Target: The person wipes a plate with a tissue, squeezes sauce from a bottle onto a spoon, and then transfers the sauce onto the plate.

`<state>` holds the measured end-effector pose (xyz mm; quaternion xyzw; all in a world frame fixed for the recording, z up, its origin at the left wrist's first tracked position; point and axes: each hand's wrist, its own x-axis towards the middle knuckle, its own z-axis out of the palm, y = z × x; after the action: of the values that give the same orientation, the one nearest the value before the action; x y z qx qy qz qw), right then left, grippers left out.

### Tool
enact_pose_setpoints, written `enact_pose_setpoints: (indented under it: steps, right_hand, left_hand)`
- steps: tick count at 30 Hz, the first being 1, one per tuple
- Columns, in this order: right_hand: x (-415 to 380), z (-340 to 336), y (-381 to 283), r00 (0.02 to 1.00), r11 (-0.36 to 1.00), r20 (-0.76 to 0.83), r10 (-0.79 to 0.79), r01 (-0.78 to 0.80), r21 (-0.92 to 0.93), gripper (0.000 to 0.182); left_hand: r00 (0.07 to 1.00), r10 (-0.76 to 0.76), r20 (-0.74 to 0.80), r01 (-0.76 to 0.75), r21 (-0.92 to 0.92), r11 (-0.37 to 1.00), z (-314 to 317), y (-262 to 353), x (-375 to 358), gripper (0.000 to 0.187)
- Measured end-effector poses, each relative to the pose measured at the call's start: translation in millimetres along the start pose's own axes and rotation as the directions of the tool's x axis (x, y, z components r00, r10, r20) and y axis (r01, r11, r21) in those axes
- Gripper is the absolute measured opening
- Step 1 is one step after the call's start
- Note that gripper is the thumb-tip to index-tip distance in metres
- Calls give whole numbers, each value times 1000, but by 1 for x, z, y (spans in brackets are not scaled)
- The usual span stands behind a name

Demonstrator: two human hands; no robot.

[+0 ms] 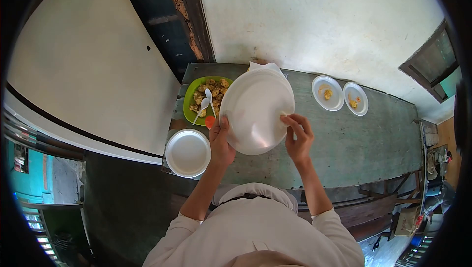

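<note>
A large white plate [257, 107] is raised above the table, tilted toward me. My left hand [222, 143] grips its lower left rim, thumb on the near face. At the right edge, the thumb and fingers of my right hand [298, 136] are pinched together on the rim. Behind the left side of the plate stands a green dish [189, 100] of browned, lumpy food pieces [200, 94]. Two white plastic spoons [202, 105] lie across the food. A small orange-red item [210, 121] shows beside my left fingers, partly hidden. Near my left forearm sit white plates [188, 153], apparently stacked.
On the right of the grey-green table [354, 144], two white oval plates [318, 81] [363, 108] each hold a small portion of food. A white, paper-like thing [265, 66] pokes out behind the raised plate. A wall borders the back, and a large pale panel [98, 60] stands left.
</note>
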<state>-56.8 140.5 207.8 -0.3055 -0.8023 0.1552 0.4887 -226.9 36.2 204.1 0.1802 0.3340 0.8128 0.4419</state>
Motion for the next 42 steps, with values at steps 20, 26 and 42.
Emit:
enact_pose_setpoints:
  steps: [20, 26, 42]
  right_hand:
    - [-36, 22, -77, 962, 901, 101, 253, -272, 339, 34]
    - [-29, 9, -74, 863, 532, 365, 350, -503, 681, 29]
    - [-27, 14, -59, 890, 749, 314, 331, -450, 487, 28]
  left_hand:
    - [977, 139, -162, -141, 2, 990, 21, -18, -8, 37]
    - [969, 120, -215, -115, 36, 993, 4, -18, -4, 37]
    - [970, 221, -98, -199, 194, 961, 10, -20, -18, 39]
